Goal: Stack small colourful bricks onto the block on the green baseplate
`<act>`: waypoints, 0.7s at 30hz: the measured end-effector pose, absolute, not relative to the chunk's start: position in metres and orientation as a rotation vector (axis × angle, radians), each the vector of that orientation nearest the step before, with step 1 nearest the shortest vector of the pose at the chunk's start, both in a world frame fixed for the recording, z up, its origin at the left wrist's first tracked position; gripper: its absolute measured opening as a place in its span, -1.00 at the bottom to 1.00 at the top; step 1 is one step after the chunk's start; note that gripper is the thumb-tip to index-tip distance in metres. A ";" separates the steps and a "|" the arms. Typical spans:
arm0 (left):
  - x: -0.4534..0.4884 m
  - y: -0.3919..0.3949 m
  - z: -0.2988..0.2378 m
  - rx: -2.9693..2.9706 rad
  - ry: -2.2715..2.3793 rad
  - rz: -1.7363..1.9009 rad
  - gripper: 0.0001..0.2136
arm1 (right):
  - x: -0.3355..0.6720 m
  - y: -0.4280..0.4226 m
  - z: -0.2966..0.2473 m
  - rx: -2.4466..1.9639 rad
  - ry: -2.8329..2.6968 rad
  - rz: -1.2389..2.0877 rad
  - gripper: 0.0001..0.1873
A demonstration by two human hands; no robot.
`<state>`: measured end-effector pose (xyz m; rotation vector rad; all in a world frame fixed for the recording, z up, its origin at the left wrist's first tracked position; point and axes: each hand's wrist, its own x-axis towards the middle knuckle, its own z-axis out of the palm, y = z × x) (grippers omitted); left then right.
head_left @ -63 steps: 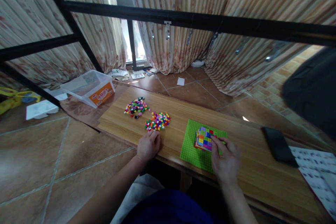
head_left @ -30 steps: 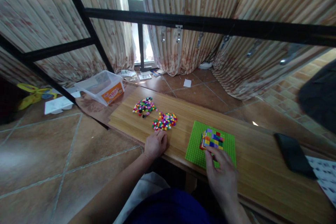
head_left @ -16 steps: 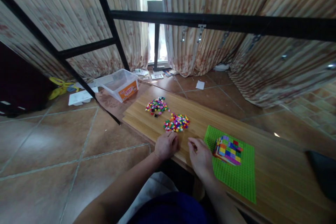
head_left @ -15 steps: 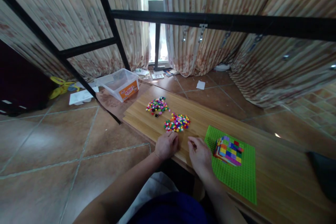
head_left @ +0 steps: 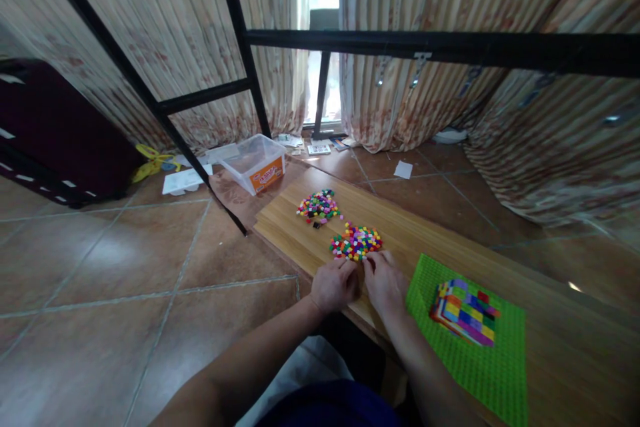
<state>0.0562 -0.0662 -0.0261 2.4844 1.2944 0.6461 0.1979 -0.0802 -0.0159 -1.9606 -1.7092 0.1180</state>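
Two heaps of small coloured bricks lie on a wooden table [head_left: 300, 233]: a near heap [head_left: 356, 241] and a far heap [head_left: 319, 205]. My left hand [head_left: 334, 285] rests at the table's front edge just below the near heap, fingers curled. My right hand [head_left: 384, 281] is beside it, fingertips bunched at the near heap's edge; whether they pinch a brick is hidden. To the right lies a green baseplate [head_left: 480, 373] with a many-coloured block of bricks [head_left: 464, 312] on it.
A clear plastic tub with an orange label [head_left: 254, 164] sits on the floor beyond the table's left end. A black metal frame [head_left: 430, 45] crosses in front of curtains. A dark case [head_left: 55, 147] stands at the left. Papers lie on the tiled floor.
My right hand left the coloured block on the baseplate and travelled left to the near heap, beside my left hand. The view swung left; the phone and printed sheet dropped out of sight.
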 end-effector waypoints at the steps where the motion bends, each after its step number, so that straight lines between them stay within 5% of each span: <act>1: 0.056 -0.066 -0.026 2.484 1.298 0.647 -0.89 | 0.198 -0.081 -0.016 -1.957 -1.718 0.111 -0.74; 21: 0.055 -0.066 -0.027 2.505 1.296 0.710 -0.88 | 0.196 -0.110 -0.017 -1.824 -1.774 0.134 -0.75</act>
